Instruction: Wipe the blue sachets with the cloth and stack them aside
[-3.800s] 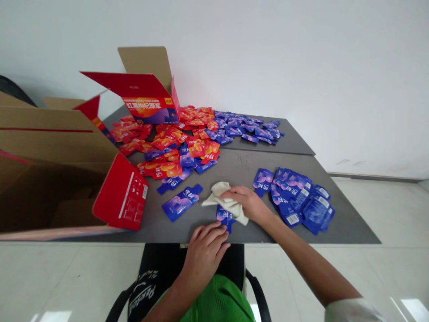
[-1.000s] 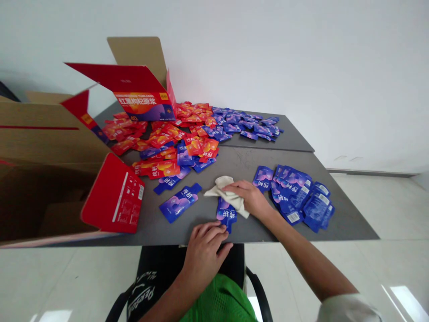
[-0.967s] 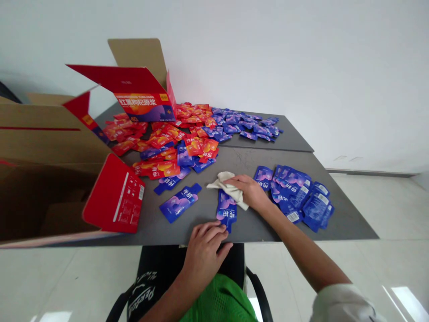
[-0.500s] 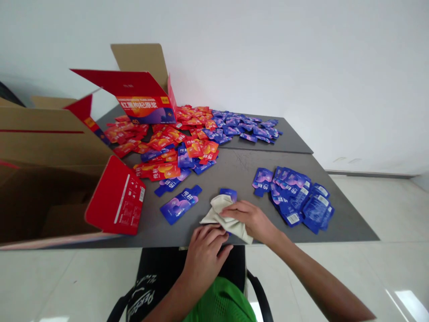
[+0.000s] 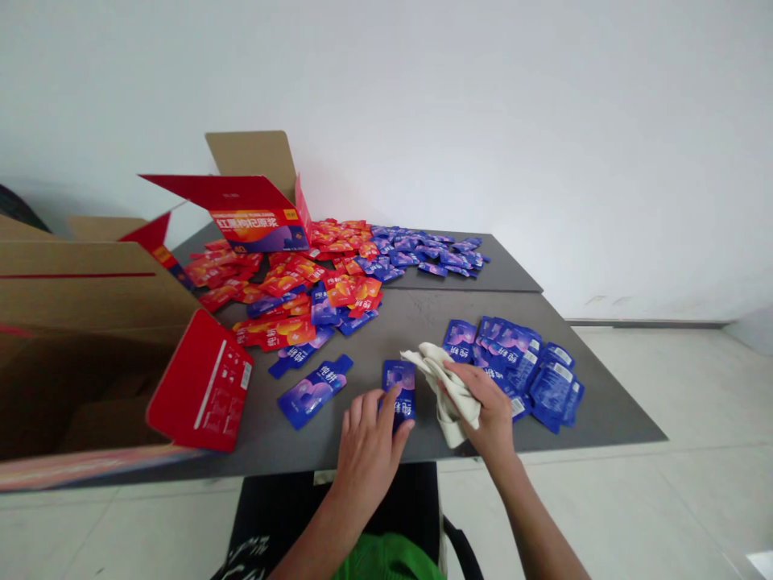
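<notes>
My left hand (image 5: 367,439) rests at the table's front edge, fingers spread, with its fingertips touching a blue pouch (image 5: 399,379) that lies flat. Bunched in the closed fingers of my right hand (image 5: 489,415) is a cream cloth (image 5: 448,395), held just right of that pouch. Another blue pouch (image 5: 314,391) lies to the left of it. Several blue pouches (image 5: 513,350) overlap in a pile on the right, partly behind my right hand.
An open cardboard box (image 5: 90,298) with red flaps stands at the left. Behind it is a red box (image 5: 259,225) with raised flaps. Red pouches (image 5: 290,278) and more blue pouches (image 5: 423,248) are heaped across the back of the grey table (image 5: 580,387).
My right hand has lifted the cloth off the middle pouch and moved right, uncovering the pouch. My left hand now touches the pouch. The view has tilted up slightly.
</notes>
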### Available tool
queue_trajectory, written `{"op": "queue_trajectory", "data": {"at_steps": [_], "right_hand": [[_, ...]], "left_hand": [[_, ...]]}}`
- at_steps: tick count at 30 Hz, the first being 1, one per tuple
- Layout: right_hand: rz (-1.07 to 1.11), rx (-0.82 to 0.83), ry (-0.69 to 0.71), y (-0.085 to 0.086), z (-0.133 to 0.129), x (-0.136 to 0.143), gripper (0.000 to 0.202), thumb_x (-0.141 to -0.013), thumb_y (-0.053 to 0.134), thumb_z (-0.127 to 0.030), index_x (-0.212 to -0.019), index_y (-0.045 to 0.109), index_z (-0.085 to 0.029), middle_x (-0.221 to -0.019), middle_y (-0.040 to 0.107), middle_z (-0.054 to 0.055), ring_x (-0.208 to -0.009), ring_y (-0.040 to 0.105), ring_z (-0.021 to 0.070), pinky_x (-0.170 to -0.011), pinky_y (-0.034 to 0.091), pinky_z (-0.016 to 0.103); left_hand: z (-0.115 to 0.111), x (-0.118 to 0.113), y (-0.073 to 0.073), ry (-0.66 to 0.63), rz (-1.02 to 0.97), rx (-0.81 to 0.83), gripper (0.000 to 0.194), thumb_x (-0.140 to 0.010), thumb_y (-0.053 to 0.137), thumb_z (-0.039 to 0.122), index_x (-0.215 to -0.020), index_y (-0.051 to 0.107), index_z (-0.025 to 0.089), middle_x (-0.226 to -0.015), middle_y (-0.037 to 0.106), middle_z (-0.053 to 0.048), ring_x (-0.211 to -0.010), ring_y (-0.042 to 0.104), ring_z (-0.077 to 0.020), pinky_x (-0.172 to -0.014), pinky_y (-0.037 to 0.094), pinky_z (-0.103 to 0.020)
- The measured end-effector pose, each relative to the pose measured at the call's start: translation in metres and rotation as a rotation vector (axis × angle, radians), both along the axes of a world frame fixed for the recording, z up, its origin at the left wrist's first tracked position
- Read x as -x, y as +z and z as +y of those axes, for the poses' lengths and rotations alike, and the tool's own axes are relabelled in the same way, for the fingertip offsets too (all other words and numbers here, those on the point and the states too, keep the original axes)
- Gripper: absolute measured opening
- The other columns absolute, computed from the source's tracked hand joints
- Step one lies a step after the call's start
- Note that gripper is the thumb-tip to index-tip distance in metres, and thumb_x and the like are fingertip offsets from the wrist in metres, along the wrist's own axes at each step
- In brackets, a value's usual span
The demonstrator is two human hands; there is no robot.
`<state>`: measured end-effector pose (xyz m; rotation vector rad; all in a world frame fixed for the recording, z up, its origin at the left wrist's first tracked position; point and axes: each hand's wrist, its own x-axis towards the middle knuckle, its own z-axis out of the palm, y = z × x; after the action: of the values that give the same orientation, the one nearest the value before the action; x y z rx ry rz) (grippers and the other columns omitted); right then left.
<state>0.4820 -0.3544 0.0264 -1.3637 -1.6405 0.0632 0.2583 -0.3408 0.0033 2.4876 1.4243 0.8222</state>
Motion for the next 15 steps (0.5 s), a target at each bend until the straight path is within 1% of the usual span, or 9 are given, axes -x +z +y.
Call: {"op": "queue_trajectory", "data": {"at_steps": [1,3,6,10,12,15], "right_hand": [[0.039,0.009,-0.027,-0.006,-0.012,0.002,0.032,-0.096,0.067,-0.022,-0.127,0.074,-0.028,-0.119,0.076,0.009,-0.106,0.073,0.0266,-0.089,0.060,0.039],[0.105,0.031,-0.068,-0.018,-0.029,0.005,0.030,-0.095,0.068,-0.023,-0.124,0.074,-0.028,-0.117,0.076,0.009,-0.103,0.074,0.0272,-0.087,0.062,0.040],[0.177,0.049,-0.106,-0.029,-0.043,0.009,0.028,-0.094,0.070,-0.025,-0.121,0.075,-0.028,-0.114,0.077,0.009,-0.099,0.075,0.0276,-0.084,0.063,0.040],[0.230,0.068,-0.089,-0.029,-0.048,0.008,0.027,-0.093,0.071,-0.026,-0.119,0.076,-0.029,-0.112,0.077,0.009,-0.097,0.076,0.0286,-0.082,0.065,0.042],[0.253,0.073,-0.071,-0.028,-0.049,0.006,0.026,-0.093,0.072,-0.026,-0.119,0.077,-0.030,-0.113,0.077,0.009,-0.098,0.076,0.0291,-0.082,0.065,0.042],[0.290,0.076,-0.081,-0.029,-0.050,0.001,0.025,-0.093,0.072,-0.028,-0.117,0.078,-0.031,-0.113,0.078,0.009,-0.098,0.076,0.0297,-0.080,0.066,0.042]], "left_hand": [[0.004,-0.005,-0.002,0.044,0.029,-0.021,0.052,-0.102,0.059,0.042,-0.147,0.053,0.018,-0.125,0.064,-0.014,-0.110,0.059,-0.0302,-0.090,0.050,-0.045],[0.010,-0.014,-0.006,0.100,0.086,-0.034,0.059,-0.101,0.060,0.045,-0.150,0.049,0.014,-0.128,0.062,-0.016,-0.111,0.059,-0.0320,-0.089,0.049,-0.045],[0.016,-0.021,-0.005,0.110,0.161,0.004,0.067,-0.096,0.066,0.049,-0.148,0.049,0.010,-0.130,0.060,-0.018,-0.113,0.057,-0.0344,-0.090,0.048,-0.047],[0.020,-0.021,0.006,0.108,0.209,0.068,0.076,-0.088,0.075,0.051,-0.146,0.051,0.007,-0.132,0.058,-0.021,-0.117,0.055,-0.0374,-0.094,0.046,-0.048],[0.021,-0.021,0.011,0.109,0.224,0.087,0.076,-0.087,0.077,0.052,-0.145,0.053,0.009,-0.129,0.059,-0.020,-0.116,0.055,-0.0365,-0.094,0.045,-0.047],[0.023,-0.027,0.019,0.113,0.258,0.102,0.076,-0.083,0.080,0.053,-0.141,0.056,0.012,-0.120,0.063,-0.017,-0.109,0.058,-0.0344,-0.092,0.045,-0.046]]}}
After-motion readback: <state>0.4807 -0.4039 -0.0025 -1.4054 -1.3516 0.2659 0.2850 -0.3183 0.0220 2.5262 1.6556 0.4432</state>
